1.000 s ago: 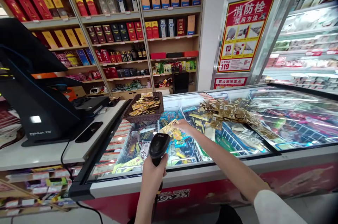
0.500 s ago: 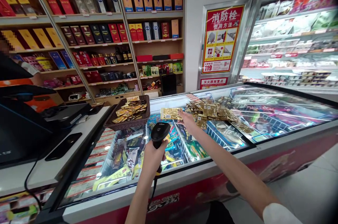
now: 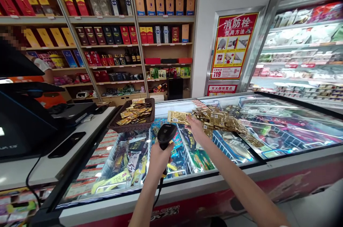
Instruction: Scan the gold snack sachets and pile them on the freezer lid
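Note:
My left hand [image 3: 160,157] is wrapped round the handle of a black barcode scanner [image 3: 166,133], its head tilted toward the far side. In my right hand [image 3: 195,127], a gold snack packet [image 3: 177,117] is pinched by its right end, with a small printed code facing me. The packet hangs just beyond the scanner, apart from it, over the freezer's glass top. Right of that hand lies a loose pile of similar gold packets [image 3: 223,118] on the glass. To the left, a brown woven basket [image 3: 114,124] holds several more packets.
Below the packets is a glass-topped chest freezer [image 3: 203,178] with wrapped goods inside. At left, a white counter [image 3: 88,141] carries a phone [image 3: 66,145] and a dark checkout terminal [image 3: 21,123]. A person in orange [image 3: 52,101] stands behind it. Boxed goods fill shelves [image 3: 166,20] at the back.
The view has tilted up and shifted slightly left, so the scene sits lower and further right. The packet has turned slightly, its right end lower. Both hands keep their holds.

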Action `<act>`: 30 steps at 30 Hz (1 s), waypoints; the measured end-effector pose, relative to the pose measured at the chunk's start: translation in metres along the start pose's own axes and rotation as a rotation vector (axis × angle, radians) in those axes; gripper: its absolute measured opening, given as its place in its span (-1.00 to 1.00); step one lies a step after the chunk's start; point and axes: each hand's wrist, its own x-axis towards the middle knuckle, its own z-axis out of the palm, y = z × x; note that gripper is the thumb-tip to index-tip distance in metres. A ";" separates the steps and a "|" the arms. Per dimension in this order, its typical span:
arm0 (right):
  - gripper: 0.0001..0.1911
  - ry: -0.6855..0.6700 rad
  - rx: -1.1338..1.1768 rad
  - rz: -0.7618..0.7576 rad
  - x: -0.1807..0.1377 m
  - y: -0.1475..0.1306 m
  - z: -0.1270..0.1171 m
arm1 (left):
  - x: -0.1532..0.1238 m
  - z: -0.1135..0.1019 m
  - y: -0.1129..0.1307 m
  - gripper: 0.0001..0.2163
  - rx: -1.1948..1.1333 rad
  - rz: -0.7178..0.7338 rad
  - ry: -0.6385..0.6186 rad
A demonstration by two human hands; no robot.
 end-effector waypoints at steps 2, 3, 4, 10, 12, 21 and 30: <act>-0.55 -0.003 0.011 -0.008 0.002 -0.001 -0.002 | 0.003 0.001 0.000 -0.81 -0.028 -0.006 0.003; -0.57 -0.002 0.018 -0.009 0.003 -0.001 -0.003 | 0.004 0.002 -0.001 -0.80 -0.039 -0.012 0.007; -0.58 -0.002 0.027 -0.005 0.004 -0.002 -0.004 | 0.005 0.002 -0.001 -0.80 -0.047 -0.017 0.009; -0.73 0.131 0.063 0.069 0.005 -0.002 -0.015 | 0.006 0.001 -0.002 -0.78 -0.071 -0.047 -0.001; -0.80 0.224 0.067 0.106 0.005 -0.001 -0.022 | 0.004 -0.002 -0.002 -0.75 -0.071 -0.052 -0.011; -0.91 0.574 0.140 0.132 0.043 -0.038 -0.092 | -0.002 -0.022 -0.020 -0.71 -0.129 -0.073 0.028; -0.83 0.445 0.042 0.196 0.038 0.020 -0.079 | -0.025 -0.039 -0.027 -0.70 -0.222 -0.110 0.072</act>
